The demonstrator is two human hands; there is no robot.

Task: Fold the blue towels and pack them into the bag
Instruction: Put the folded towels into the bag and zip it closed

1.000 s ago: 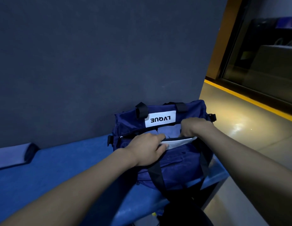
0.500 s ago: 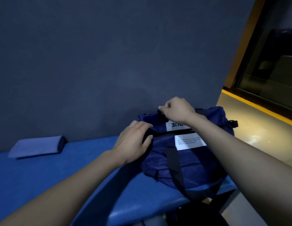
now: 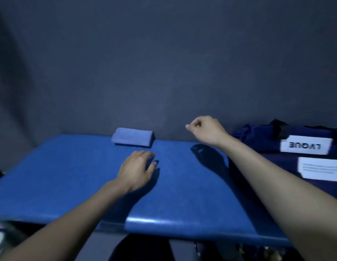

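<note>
Fingers [image 3: 150, 162] of left hand [image 3: 135, 170] relaxed, right hand [image 3: 207, 130] loosely curled, both empty.

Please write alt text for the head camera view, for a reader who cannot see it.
Two bare hands reach over a blue table: the left hand low, the right hand raised, loosely curled, holding nothing. A folded blue towel lies by the wall; a navy bag sits at right.
</note>
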